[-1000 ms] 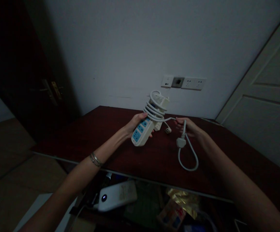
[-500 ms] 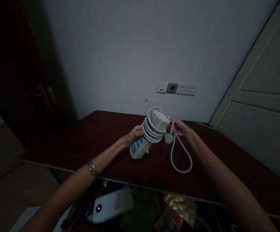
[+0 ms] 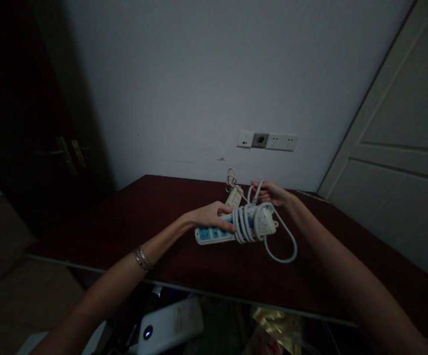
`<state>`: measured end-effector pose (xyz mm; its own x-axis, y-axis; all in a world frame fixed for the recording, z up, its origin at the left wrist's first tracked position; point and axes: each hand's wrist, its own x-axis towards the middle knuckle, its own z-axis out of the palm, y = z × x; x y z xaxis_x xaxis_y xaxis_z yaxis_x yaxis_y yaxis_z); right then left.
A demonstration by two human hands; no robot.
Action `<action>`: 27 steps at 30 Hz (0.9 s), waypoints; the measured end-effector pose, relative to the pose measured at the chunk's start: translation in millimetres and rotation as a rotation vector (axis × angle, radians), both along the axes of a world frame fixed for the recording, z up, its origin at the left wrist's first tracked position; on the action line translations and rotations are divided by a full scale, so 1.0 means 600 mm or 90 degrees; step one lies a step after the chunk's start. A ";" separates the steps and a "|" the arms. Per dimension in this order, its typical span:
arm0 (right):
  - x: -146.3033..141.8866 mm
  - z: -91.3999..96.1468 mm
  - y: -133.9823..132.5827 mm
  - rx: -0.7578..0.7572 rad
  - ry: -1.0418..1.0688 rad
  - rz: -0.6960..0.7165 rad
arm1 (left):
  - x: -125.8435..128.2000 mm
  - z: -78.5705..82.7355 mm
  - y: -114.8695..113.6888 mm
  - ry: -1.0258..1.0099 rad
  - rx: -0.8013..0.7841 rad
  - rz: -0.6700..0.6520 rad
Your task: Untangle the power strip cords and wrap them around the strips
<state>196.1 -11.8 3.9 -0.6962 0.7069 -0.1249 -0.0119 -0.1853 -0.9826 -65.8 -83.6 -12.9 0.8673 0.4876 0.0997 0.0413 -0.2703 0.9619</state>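
Observation:
A white power strip with blue sockets [image 3: 214, 233] lies nearly level over the dark red desk, its white cord [image 3: 242, 225] wound several times around its right half. My left hand [image 3: 214, 216] grips the strip near its middle, thumb and fingers closed about it beside the coils. Up and to the right, my right hand [image 3: 271, 191] is closed on the free end of the cord. A loop of that cord hangs down right of the strip. Behind, close to the wall, a second, cream power strip [image 3: 234, 197] lies with its thin cord bundled.
The desk [image 3: 125, 217] runs back to a pale wall with several outlets [image 3: 280, 142]. Below its front edge, an open drawer holds a white power bank [image 3: 173, 323] and gold foil [image 3: 280, 328]. A dark door [image 3: 25, 123] stands left, a white panelled door [image 3: 402, 162] right.
The power strip has turned from a steep tilt to nearly level and come lower. The cream strip behind has come into sight. My right hand has kept hold of the cord.

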 end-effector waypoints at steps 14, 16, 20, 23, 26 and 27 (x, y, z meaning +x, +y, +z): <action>-0.010 0.080 -0.025 -0.070 -0.037 -0.003 | 0.012 0.043 0.007 0.249 0.537 0.029; -0.027 0.089 -0.043 -0.067 -0.003 -0.009 | 0.018 0.036 0.010 0.267 0.590 0.070; -0.061 0.106 -0.089 -0.081 0.006 -0.006 | 0.025 0.018 0.024 0.269 0.626 0.137; -0.078 0.114 -0.118 -0.071 0.017 -0.001 | 0.025 0.009 0.033 0.237 0.611 0.174; -0.084 0.113 -0.134 -0.052 0.029 -0.019 | 0.022 0.007 0.040 0.213 0.565 0.206; -0.084 0.111 -0.136 -0.048 0.031 -0.027 | 0.022 0.007 0.044 0.207 0.544 0.221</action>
